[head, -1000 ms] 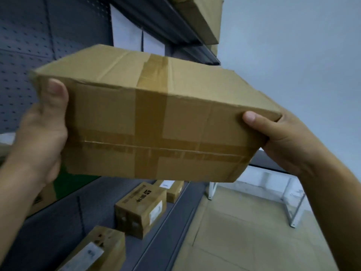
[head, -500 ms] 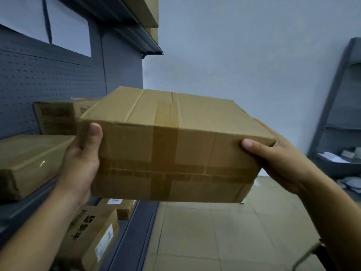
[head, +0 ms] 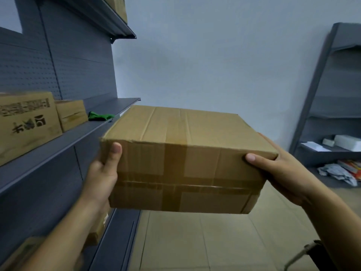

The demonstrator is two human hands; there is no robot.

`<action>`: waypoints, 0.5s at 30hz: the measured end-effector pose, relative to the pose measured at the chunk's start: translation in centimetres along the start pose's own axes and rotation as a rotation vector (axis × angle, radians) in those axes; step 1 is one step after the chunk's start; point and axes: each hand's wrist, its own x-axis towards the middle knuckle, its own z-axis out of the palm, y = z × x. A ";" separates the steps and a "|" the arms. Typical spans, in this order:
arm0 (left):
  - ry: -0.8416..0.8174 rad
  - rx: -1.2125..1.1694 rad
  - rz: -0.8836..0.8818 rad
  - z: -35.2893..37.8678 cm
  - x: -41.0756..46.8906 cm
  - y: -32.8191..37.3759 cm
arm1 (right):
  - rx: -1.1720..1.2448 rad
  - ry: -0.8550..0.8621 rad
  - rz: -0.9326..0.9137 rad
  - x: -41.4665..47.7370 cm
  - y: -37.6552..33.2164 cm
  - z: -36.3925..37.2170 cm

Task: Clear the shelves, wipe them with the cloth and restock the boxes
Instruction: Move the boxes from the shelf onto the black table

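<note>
Far left, on the grey middle shelf [head: 58, 145]: a large printed box [head: 25, 126], and just beside it to the right a smaller plain box [head: 71, 114]. Behind both, a grey pegboard back panel [head: 29, 69]. Further along the same shelf, near its end and apart from the boxes, a crumpled green cloth [head: 100, 116]. Overhead, an upper shelf [head: 109, 18] with part of another box [head: 118, 6] at its edge. Low down, mostly hidden by the left forearm, a lower box [head: 97, 229] on a lower shelf. Next, the left hand [head: 103, 171], gripping the left end of the taped cardboard box [head: 181, 161], thumb pressed up the near face, fingers hidden behind. The taped cardboard box itself in mid-air, about level, just beside the front edge of the middle shelf but not resting on it, over the tiled floor [head: 195, 241], with brown tape crossing its top and near side. At its right end, the right hand [head: 283, 173], likewise holding on, thumb laid across the near corner, fingers out of sight underneath. Far right, against the pale wall, a second grey rack [head: 332, 94] with white packs [head: 347, 142] on one shelf and crumpled paper [head: 336, 172] below them.
</note>
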 end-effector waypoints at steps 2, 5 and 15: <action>0.014 0.015 -0.026 1.6 2.6 -2.2 | -0.002 -0.004 0.015 2.8 1.8 -1.3; 0.030 0.035 -0.068 4.0 6.5 -4.8 | 0.001 -0.023 0.045 7.3 4.3 -3.3; 0.074 0.054 -0.166 11.1 17.5 -11.8 | 0.018 -0.029 0.118 20.6 12.0 -7.4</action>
